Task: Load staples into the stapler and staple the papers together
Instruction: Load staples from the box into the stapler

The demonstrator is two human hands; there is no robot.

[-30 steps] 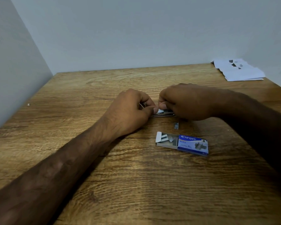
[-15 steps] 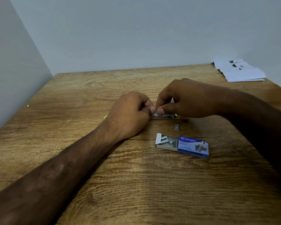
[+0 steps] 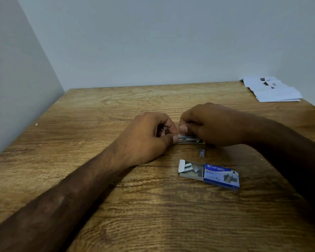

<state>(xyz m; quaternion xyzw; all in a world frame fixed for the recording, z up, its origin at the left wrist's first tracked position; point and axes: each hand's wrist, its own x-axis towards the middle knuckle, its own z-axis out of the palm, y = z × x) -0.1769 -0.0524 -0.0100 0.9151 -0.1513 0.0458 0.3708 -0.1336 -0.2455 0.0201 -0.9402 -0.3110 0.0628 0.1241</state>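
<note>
Lettering "kangaro" marks the staple box (image 3: 209, 174), five o'clock of the stapler (image 3: 188, 139) on the wooden bench (image 3: 116, 106); left hand (image 3: 149, 139) and right hand (image 3: 213, 124) pinch it. Papers (image 3: 273, 90) lie at two o'clock, by the grey wall.

Office-like desk corner: wooden table (image 3: 153, 215), bare grey walls (image 3: 153, 42), stacked papers (image 3: 276, 93).

The staple box (image 3: 209, 174) lies before the stapler (image 3: 188, 139), papers (image 3: 273, 90) behind at right.
</note>
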